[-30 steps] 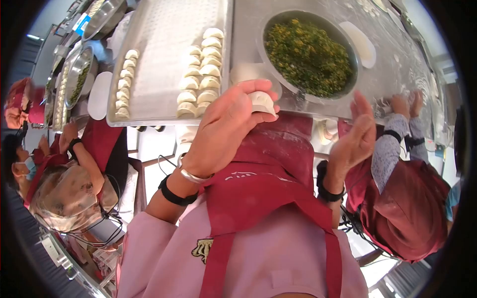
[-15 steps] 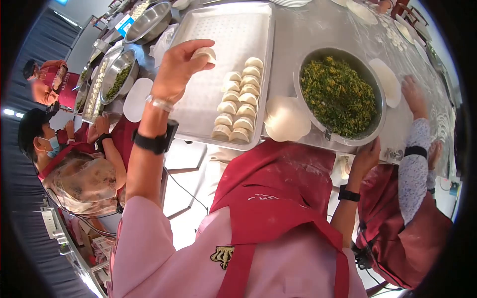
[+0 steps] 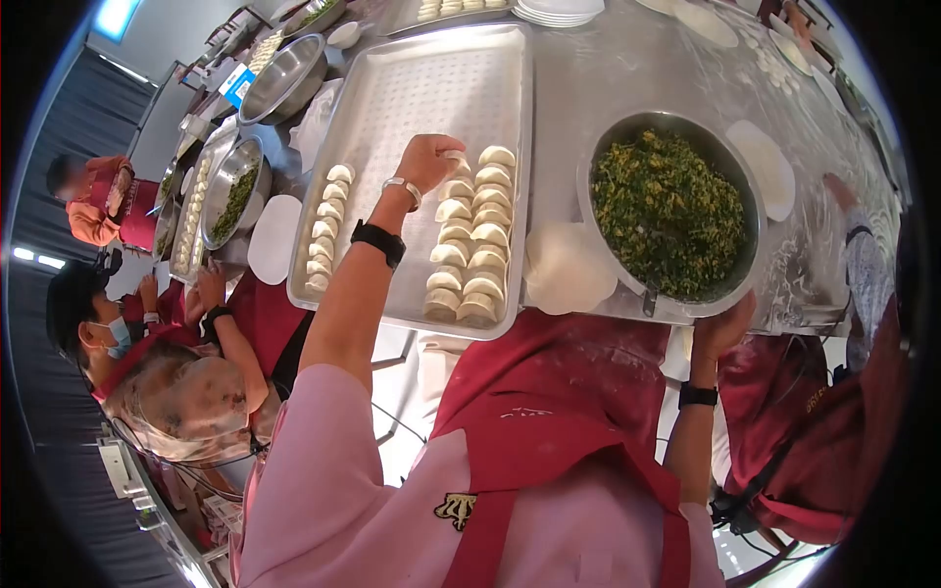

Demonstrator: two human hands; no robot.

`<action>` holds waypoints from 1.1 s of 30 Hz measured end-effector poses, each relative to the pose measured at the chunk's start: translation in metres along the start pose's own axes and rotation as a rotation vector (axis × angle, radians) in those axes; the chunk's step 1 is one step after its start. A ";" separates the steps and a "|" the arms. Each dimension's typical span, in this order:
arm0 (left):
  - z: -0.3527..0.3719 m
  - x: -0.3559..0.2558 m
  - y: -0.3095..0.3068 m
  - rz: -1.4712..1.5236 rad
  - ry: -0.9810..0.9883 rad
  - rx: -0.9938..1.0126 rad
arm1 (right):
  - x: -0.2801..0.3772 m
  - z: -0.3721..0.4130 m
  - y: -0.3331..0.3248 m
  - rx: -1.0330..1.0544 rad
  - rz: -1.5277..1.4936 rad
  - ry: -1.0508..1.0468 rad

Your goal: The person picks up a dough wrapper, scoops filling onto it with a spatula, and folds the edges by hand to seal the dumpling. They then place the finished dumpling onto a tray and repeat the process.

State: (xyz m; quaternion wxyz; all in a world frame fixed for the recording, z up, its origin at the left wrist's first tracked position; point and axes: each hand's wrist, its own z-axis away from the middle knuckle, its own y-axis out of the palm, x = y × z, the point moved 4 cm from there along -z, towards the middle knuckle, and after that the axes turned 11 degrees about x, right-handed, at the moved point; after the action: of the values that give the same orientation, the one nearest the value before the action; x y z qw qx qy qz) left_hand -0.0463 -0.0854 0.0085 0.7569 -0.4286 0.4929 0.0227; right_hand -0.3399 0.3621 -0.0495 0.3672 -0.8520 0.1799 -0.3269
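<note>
Pinched at the top of a dumpling row, my left hand holds a white dumpling at or just above the metal tray. Two neighbouring rows of folded dumplings stand on the tray's right side, another row along its left. My right hand rests against the lower right edge of the metal bowl, its fingers mostly hidden by it. Chopped green and yellow filling lies in the bowl. Flat round wrappers lie between tray and bowl.
More wrappers lie right of the bowl. At left are an empty bowl, a filling bowl and a masked co-worker. Another person's arm is at right. Stacked plates stand at the back.
My left hand has moved down and right with the dumpling to the right-hand rows, uncovering the left row. The view has shifted. The neighbour's arm at right has drawn farther right.
</note>
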 end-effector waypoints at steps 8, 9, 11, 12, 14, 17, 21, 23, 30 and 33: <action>-0.003 -0.002 0.010 -0.139 -0.010 0.023 | -0.002 -0.001 0.001 0.003 0.005 0.055; -0.002 -0.002 0.010 -0.127 -0.017 0.021 | -0.001 -0.001 0.001 0.006 0.019 0.072; -0.001 -0.002 0.013 -0.080 -0.019 0.030 | 0.001 -0.001 0.000 -0.006 -0.003 0.075; -0.001 -0.001 0.014 -0.046 -0.014 0.041 | 0.002 -0.002 -0.001 -0.013 -0.014 0.075; -0.001 0.000 0.014 -0.046 -0.007 0.045 | 0.001 -0.002 -0.001 -0.020 -0.013 0.062; 0.000 0.000 0.014 -0.139 0.023 0.017 | -0.003 0.000 0.002 -0.023 0.007 0.084; 0.000 0.003 0.017 -0.255 0.110 -0.025 | -0.004 0.002 0.003 -0.007 0.049 0.106; 0.001 0.001 0.018 -0.324 0.141 -0.034 | -0.005 0.001 0.003 -0.001 0.046 0.044; -0.008 0.018 0.028 -0.612 0.322 -0.013 | -0.006 0.004 0.002 0.002 0.022 -0.013; -0.004 0.020 0.024 -0.460 0.227 -0.005 | 0.001 0.000 -0.003 0.027 -0.005 -0.013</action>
State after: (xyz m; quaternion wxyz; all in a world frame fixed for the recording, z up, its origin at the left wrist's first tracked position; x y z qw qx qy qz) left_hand -0.0501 -0.0804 -0.0226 0.6810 -0.5309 0.4642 -0.1972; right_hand -0.3386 0.3634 -0.0466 0.3789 -0.8496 0.1708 -0.3248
